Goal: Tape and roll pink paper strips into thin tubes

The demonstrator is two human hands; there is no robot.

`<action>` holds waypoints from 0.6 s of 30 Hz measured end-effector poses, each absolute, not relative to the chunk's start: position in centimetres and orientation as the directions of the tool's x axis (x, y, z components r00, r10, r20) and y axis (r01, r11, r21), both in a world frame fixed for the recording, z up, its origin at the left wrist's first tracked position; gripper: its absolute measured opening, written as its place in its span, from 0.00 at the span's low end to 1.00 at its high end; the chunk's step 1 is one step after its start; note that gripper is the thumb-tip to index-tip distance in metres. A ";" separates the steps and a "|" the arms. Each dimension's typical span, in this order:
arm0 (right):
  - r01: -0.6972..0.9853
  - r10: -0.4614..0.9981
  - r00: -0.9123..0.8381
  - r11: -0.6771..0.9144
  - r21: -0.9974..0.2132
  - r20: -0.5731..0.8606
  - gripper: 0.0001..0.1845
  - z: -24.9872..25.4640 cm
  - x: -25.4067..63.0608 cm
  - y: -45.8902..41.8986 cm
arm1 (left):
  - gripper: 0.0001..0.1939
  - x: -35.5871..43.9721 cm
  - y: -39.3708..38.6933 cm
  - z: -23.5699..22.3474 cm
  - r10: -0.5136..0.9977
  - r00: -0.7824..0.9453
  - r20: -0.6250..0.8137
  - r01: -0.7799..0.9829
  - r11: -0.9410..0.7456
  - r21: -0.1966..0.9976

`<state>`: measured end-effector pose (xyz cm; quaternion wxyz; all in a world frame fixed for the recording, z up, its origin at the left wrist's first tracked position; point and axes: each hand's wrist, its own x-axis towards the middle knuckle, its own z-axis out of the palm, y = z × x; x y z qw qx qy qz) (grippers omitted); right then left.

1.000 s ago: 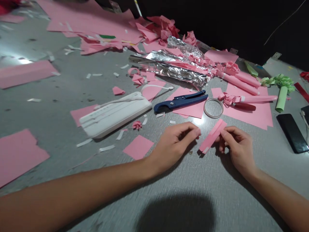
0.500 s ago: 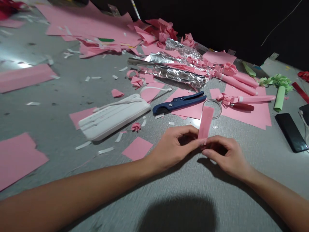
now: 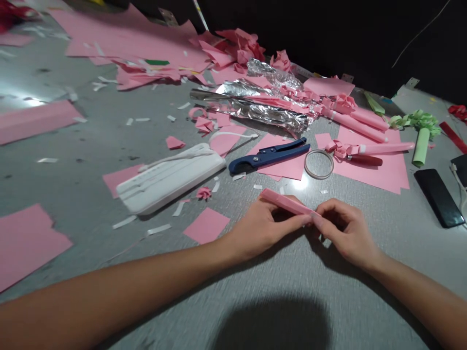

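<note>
A folded pink paper strip (image 3: pixel 286 201) is pinched between my two hands, just above the grey table. My left hand (image 3: pixel 272 221) grips it near its right end, with the strip lying across the index finger. At that same end, the thumb and fingers of my right hand (image 3: pixel 343 228) close on the paper, so the tip is hidden. Beyond my hands lie a roll of tape (image 3: pixel 318 164) and dark blue scissors or cutters (image 3: pixel 270 156). A small pink square (image 3: pixel 206 225) and a crumpled pink paper flower (image 3: pixel 204 193) rest left of my left hand.
A white power-strip-like case (image 3: pixel 171 180) with a cord stands on the left. Behind are silver foil (image 3: pixel 262 109), rolled pink paper sticks (image 3: pixel 359 126) and large pink sheets (image 3: pixel 134 39). A black phone (image 3: pixel 439 198) and a green paper roll (image 3: pixel 422 147) lie right.
The pink strip has turned from upright to nearly flat, its free end now pointing left over my left hand. My right thumb has moved up onto the strip's end.
</note>
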<state>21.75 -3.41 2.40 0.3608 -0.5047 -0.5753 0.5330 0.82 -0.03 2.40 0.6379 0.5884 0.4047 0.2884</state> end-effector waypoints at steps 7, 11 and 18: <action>0.052 0.968 -0.183 -0.165 -0.985 -0.172 0.16 2.3 21.7 -3.1 | 0.11 0.5 -0.1 1.6 0.842 0.520 -0.141 -0.026 0.180 0.983; 0.101 0.996 -0.033 -0.077 -0.992 -0.081 0.13 2.8 22.4 -2.7 | 0.13 0.2 -0.2 1.2 0.945 0.324 -0.042 -0.084 0.073 0.994; 0.183 0.984 -0.130 -0.097 -0.978 -0.122 0.11 3.3 23.2 -2.2 | 0.07 0.2 -0.3 2.0 0.921 0.370 0.119 0.248 -0.221 0.943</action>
